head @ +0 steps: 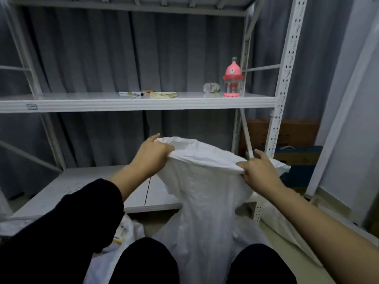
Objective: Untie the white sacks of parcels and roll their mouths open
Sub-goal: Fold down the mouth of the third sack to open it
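Observation:
A white woven sack (207,201) stands upright on the floor between my knees, its mouth pulled wide near the top. My left hand (150,154) grips the left side of the rim, fingers curled over the folded edge. My right hand (259,170) pinches the right side of the rim, with the index finger sticking out. The sack's contents are hidden. Another white sack (121,238) with a yellow-printed label lies low at the left beside my leg.
A white metal rack (143,103) stands right behind the sack; its shelf holds a pink toy bottle (232,78), a clear bottle lying down (211,87), markers and papers (162,94). Cardboard boxes (295,138) sit at the right behind the rack post. Grey curtains hang behind.

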